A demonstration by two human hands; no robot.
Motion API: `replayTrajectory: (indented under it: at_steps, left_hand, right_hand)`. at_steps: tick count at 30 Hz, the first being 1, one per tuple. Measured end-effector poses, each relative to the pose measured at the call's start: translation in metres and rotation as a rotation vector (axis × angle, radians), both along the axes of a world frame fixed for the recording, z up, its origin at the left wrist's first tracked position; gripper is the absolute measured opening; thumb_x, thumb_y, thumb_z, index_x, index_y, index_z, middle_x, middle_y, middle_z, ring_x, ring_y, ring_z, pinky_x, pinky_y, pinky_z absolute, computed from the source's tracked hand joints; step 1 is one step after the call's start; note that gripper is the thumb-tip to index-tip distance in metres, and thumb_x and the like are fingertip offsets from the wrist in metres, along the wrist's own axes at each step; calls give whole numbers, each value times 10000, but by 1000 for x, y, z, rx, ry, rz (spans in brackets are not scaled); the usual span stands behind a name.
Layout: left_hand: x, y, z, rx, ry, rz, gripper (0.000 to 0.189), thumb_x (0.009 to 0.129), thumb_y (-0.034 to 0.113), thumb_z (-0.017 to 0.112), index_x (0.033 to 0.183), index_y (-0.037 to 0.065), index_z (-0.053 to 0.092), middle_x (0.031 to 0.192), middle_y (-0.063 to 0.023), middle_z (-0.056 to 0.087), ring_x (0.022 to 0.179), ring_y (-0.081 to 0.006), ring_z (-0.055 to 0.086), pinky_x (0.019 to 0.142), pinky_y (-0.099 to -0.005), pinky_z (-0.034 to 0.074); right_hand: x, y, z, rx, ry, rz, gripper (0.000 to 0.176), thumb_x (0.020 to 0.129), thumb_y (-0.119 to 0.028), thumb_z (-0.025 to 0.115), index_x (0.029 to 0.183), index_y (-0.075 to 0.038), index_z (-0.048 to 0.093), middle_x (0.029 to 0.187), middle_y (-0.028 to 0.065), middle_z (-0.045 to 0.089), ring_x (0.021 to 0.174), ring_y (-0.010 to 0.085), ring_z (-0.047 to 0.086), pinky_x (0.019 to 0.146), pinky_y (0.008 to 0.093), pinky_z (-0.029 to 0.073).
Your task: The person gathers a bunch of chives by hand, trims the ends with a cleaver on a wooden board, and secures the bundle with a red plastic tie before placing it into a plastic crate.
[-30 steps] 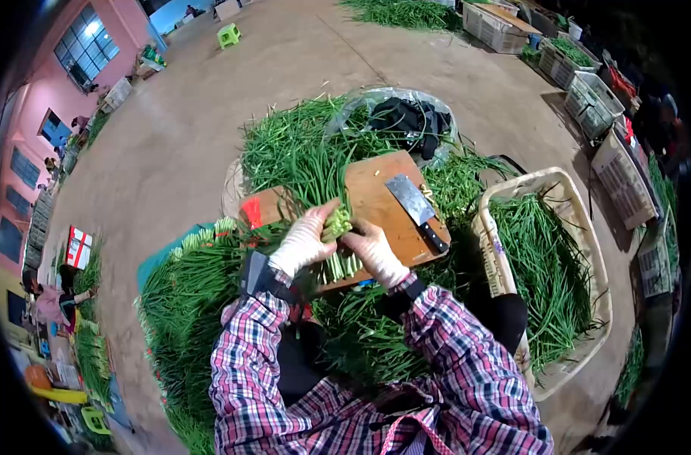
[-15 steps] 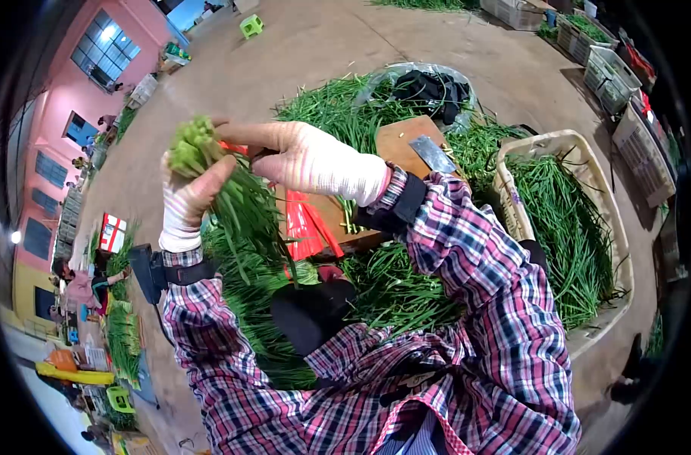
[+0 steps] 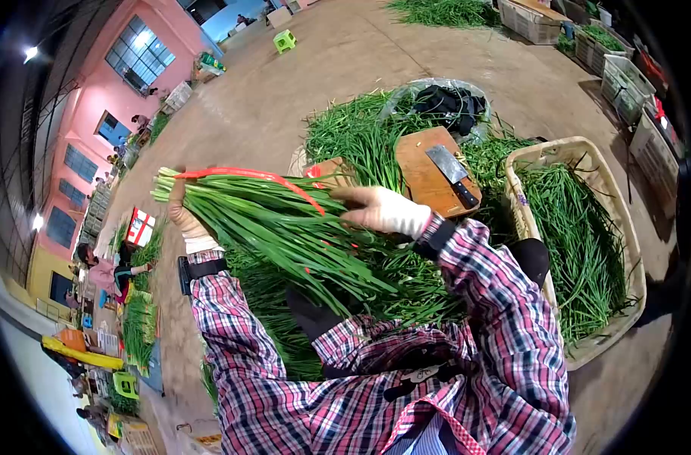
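A large bunch of long green stalks [image 3: 277, 227] lies crosswise in front of me, its pale cut ends to the left. My left hand [image 3: 185, 220], in a whitish glove with bare fingertips, is wrapped round the bunch near those ends. A red strip [image 3: 247, 175] runs from the left hand along the top of the bunch. At the right end of the strip is my right hand [image 3: 380, 211], gloved alike and blurred; whether its fingers hold the strip cannot be made out. Beyond it a cleaver [image 3: 448, 168] rests on a wooden board [image 3: 421, 171].
A cream crate [image 3: 637, 284] of green stalks stands at the right. Loose stalks [image 3: 353, 136] and a clear bag with black cloth [image 3: 452, 106] lie ahead. Other people [image 3: 103, 273] sit at the far left. More crates [image 3: 626, 89] line the upper right.
The bunch has turned from hanging down to lying crosswise. My right hand has moved right, away from the cut ends, and the red strip now stretches over the stalks.
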State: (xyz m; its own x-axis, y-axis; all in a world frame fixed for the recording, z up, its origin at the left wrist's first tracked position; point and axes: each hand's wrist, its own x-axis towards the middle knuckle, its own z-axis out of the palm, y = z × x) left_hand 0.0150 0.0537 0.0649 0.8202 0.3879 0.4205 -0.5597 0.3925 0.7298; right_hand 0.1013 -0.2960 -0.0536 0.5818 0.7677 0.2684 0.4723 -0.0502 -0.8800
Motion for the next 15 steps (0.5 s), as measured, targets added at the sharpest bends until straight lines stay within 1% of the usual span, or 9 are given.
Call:
replayTrajectory:
  at_steps: [3, 5, 7, 9, 10, 12, 13, 14, 15]
  left_hand:
    - [-16, 27, -18, -166, -42, -21, 343, 844, 298, 694, 1119, 93, 671, 1079, -131, 696, 989, -288, 661, 896, -459, 541]
    - [-29, 27, -25, -191, -1, 25, 306, 846, 311, 690, 1069, 101, 698, 1055, -119, 707, 979, -284, 666, 901, -465, 537]
    - [-34, 44, -41, -191, -73, 52, 273, 861, 305, 676, 1041, 103, 706, 1029, -122, 716, 963, -294, 676, 923, -487, 528]
    - [-38, 55, -52, -171, -78, -32, 259, 867, 302, 666, 1038, 111, 701, 1029, -137, 714, 957, -296, 678, 919, -487, 529]
    - [-37, 49, -47, -105, -65, -30, 263, 868, 300, 661, 1062, 123, 682, 1016, -133, 709, 947, -279, 673, 920, -476, 528]
    - [-41, 21, -51, -225, -62, 8, 252, 863, 271, 663, 1072, 129, 648, 957, -78, 689, 893, -235, 649, 955, -442, 506]
    - [-41, 7, -52, -272, -56, 50, 249, 862, 260, 664, 1074, 132, 637, 938, -59, 680, 873, -223, 640, 969, -434, 496]
    - [-41, -11, -50, -255, -53, 58, 261, 850, 256, 678, 1077, 135, 638, 958, -57, 685, 897, -214, 648, 958, -435, 506]
    - [-41, -24, -48, -239, -46, 61, 273, 839, 253, 693, 1080, 137, 639, 979, -54, 689, 922, -205, 656, 946, -437, 516]
  right_hand:
    - [-15, -47, -39, -428, 199, 4, 401, 880, -371, 635, 1169, -96, 673, 1029, 159, 702, 940, 288, 679, 858, 377, 514]
    - [-26, -84, -62, -365, -7, -49, 304, 878, -327, 625, 1076, -111, 707, 1004, 140, 702, 907, 308, 674, 829, 391, 520]
    - [-20, -111, -88, -612, -119, -68, 254, 872, -277, 615, 1046, -116, 706, 985, 141, 696, 908, 332, 661, 817, 409, 519]
    - [-16, -127, -97, -748, -224, -154, 230, 869, -245, 608, 1024, -103, 700, 956, 145, 694, 914, 340, 656, 819, 429, 514]
    - [-18, -130, -88, -596, -238, -225, 226, 872, -231, 606, 1026, -96, 699, 952, 145, 696, 919, 343, 656, 821, 429, 513]
    - [-14, -124, -63, -323, -226, -317, 206, 872, -190, 621, 1020, -67, 695, 939, 145, 699, 920, 345, 654, 808, 409, 520]
    - [-20, -112, -38, -158, -178, -355, 247, 885, -168, 648, 1080, -19, 672, 925, 119, 706, 880, 218, 679, 795, 326, 519]
    - [-19, -99, -18, -3, 23, -332, 257, 878, -193, 643, 1077, -36, 689, 964, 144, 703, 891, 259, 679, 805, 331, 524]
    - [-37, -91, 29, 38, 142, -325, 306, 882, -206, 649, 1116, -12, 677, 1008, 138, 703, 911, 201, 668, 827, 311, 516]
